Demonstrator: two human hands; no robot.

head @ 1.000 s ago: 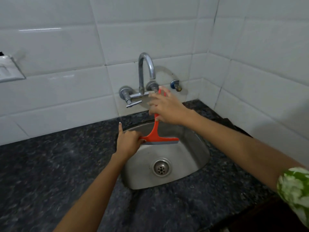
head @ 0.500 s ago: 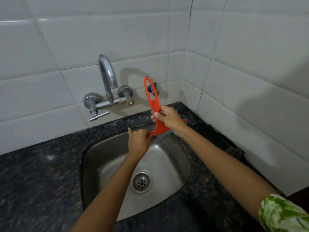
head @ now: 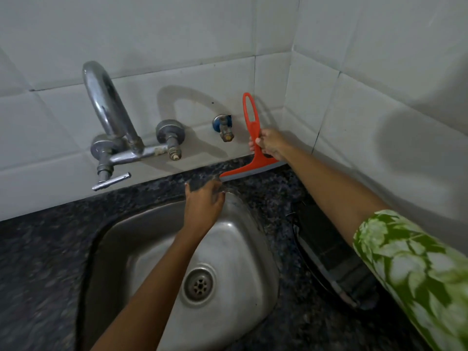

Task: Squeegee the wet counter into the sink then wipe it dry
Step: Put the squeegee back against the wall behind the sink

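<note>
The red squeegee (head: 253, 153) is held up by the right hand (head: 272, 145), which is shut around its handle. Its grey blade is set down on the dark counter (head: 266, 196), right by the white wall (head: 354, 122) in the back corner, behind the sink (head: 235, 249). The left hand (head: 203, 202) is laid on the sink's back rim with its fingers half curled, and nothing is held in it. The blade's left tip is almost touched by it. The tap (head: 111, 122) is seen at the left.
</note>
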